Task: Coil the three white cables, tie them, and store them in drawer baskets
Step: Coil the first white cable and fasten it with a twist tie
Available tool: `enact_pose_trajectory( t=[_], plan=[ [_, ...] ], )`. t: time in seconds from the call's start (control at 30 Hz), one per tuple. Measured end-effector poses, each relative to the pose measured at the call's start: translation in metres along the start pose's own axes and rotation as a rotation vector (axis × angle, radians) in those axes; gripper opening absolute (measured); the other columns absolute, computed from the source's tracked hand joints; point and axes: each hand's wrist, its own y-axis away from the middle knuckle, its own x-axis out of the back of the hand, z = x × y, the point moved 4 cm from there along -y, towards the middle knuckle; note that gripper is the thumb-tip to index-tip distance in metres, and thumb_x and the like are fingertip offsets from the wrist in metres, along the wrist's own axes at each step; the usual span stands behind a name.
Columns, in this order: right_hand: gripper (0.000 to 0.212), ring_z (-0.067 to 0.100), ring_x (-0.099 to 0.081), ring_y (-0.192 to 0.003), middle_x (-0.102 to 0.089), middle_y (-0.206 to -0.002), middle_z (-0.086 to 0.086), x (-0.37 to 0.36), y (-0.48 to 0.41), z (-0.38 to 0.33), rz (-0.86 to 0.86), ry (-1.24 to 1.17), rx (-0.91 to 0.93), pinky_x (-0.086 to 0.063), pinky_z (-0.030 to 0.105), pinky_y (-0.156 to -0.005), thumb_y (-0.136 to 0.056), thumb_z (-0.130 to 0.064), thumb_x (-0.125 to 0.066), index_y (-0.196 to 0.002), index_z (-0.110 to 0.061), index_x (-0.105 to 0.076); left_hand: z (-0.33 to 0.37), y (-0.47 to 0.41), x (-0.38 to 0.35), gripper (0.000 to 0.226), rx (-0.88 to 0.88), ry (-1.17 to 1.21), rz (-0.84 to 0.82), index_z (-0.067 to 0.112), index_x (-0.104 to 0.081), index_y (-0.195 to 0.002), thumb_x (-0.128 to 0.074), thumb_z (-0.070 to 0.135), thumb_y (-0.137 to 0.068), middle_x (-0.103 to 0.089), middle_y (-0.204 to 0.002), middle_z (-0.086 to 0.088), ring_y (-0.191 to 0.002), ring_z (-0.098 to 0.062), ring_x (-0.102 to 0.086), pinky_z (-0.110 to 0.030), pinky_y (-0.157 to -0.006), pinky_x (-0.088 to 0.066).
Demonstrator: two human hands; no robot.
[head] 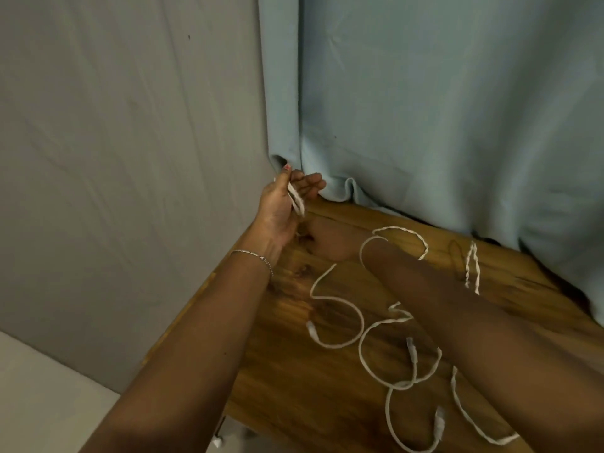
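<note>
My left hand [284, 204] is raised over the far left corner of the wooden table [294, 397] and pinches a short looped white strand [296, 200] between thumb and fingers. My right hand [327, 245] lies low on the table just right of it, dark and blurred, so its fingers cannot be made out. Several white cables with plugs sprawl in loose curves on the table: one [340, 300] left of my right forearm, one [376, 358] nearer, and one [397, 426] at the front. No drawer basket shows.
A twisted white tie [472, 266] lies at the back right of the table, another curved one [410, 235] beside my right wrist. A flat white strip [470, 420] lies at the front right. A grey wall [130, 158] and a blue curtain [425, 109] border the table.
</note>
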Motion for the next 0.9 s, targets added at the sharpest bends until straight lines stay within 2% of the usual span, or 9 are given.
enact_pose_trajectory(
  t=[0.07,0.13,0.2,0.3,0.37,0.47,0.7,0.83,0.9],
  plan=[
    [0.024,0.017,-0.055,-0.085,-0.064,-0.101,0.007,0.005,0.011,-0.009,-0.050,0.010,0.144,-0.042,0.016,-0.079,-0.097,-0.023,-0.051,-0.105,-0.004,-0.064,0.001,-0.005,0.006,0.035,-0.038,-0.091,0.011,0.004,-0.053,-0.078,-0.036,0.022,-0.102,-0.073,-0.070,-0.012,-0.070,-0.021,-0.072,-0.026,-0.066,-0.056],
    [0.024,0.002,-0.049,-0.091,-0.056,-0.102,-0.010,0.017,0.016,-0.011,-0.017,0.002,0.198,-0.029,-0.005,-0.074,-0.097,-0.026,-0.054,-0.106,-0.007,-0.066,0.000,-0.008,0.014,0.035,-0.027,-0.278,0.038,0.002,-0.056,-0.081,-0.038,0.023,-0.102,-0.072,-0.071,-0.012,-0.067,-0.019,-0.072,-0.025,-0.062,-0.057],
    [0.015,-0.014,-0.048,-0.095,-0.054,-0.107,-0.018,0.034,0.013,-0.007,0.001,-0.119,0.164,-0.029,-0.003,-0.079,-0.094,-0.019,-0.058,-0.107,-0.014,-0.066,-0.003,-0.009,0.024,0.035,0.007,-0.599,0.058,0.006,-0.060,-0.086,-0.043,0.032,-0.100,-0.071,-0.076,-0.009,-0.067,-0.018,-0.070,-0.025,-0.056,-0.055],
    [0.006,-0.011,-0.056,-0.065,-0.063,-0.076,-0.009,0.053,0.007,0.005,0.133,-0.209,0.079,-0.039,0.011,-0.064,-0.089,-0.024,-0.065,-0.085,-0.020,-0.066,-0.010,-0.007,0.026,0.033,-0.001,-0.950,-0.010,0.018,-0.063,-0.085,-0.044,0.041,-0.098,-0.067,-0.072,0.000,-0.066,-0.015,-0.065,-0.023,-0.056,-0.048],
    [0.019,-0.001,-0.057,-0.067,-0.065,-0.079,0.002,0.063,0.006,0.014,0.204,-0.233,0.021,-0.041,0.012,-0.062,-0.087,-0.029,-0.068,-0.086,-0.009,-0.069,-0.015,0.000,0.015,0.032,0.029,-0.870,-0.106,0.017,-0.059,-0.082,-0.039,0.031,-0.101,-0.065,-0.056,0.006,-0.051,-0.006,-0.060,-0.018,-0.049,-0.045],
    [0.028,0.012,-0.057,-0.074,-0.065,-0.080,0.009,0.072,0.010,0.023,0.281,-0.407,-0.011,-0.044,0.019,-0.066,-0.084,-0.028,-0.071,-0.087,-0.001,-0.069,-0.024,0.009,0.002,0.047,0.178,-0.610,-0.218,0.008,-0.058,-0.073,-0.035,0.036,-0.102,-0.063,-0.050,0.001,-0.040,-0.011,-0.058,-0.018,-0.036,-0.041],
    [0.021,0.002,-0.049,-0.056,-0.056,-0.059,-0.006,0.061,0.010,0.053,0.411,-0.584,-0.104,-0.041,0.018,-0.058,-0.084,-0.026,-0.071,-0.068,-0.019,-0.060,-0.051,0.012,-0.009,0.082,0.446,-0.188,-0.367,0.006,-0.062,-0.065,-0.020,0.072,-0.088,-0.058,-0.047,-0.005,-0.032,-0.012,-0.050,-0.017,-0.030,-0.031],
    [0.022,0.001,-0.055,-0.055,-0.060,-0.053,-0.012,0.035,0.014,0.066,0.480,-0.773,-0.127,-0.045,0.017,-0.060,-0.092,-0.015,-0.061,-0.070,-0.018,-0.061,-0.058,0.010,-0.016,0.070,0.423,-0.004,-0.377,0.011,-0.064,-0.077,-0.031,0.070,-0.089,-0.060,-0.058,-0.001,-0.043,-0.011,-0.052,-0.020,-0.046,-0.040],
    [0.018,0.007,-0.052,-0.057,-0.060,-0.063,0.001,0.019,0.017,0.071,0.467,-0.809,-0.158,-0.042,0.022,-0.058,-0.096,-0.009,-0.052,-0.081,-0.010,-0.063,-0.056,0.008,-0.020,0.060,0.379,0.029,-0.341,0.009,-0.058,-0.075,-0.031,0.060,-0.095,-0.054,-0.050,-0.001,-0.037,-0.009,-0.048,-0.016,-0.038,-0.038]
  ],
)
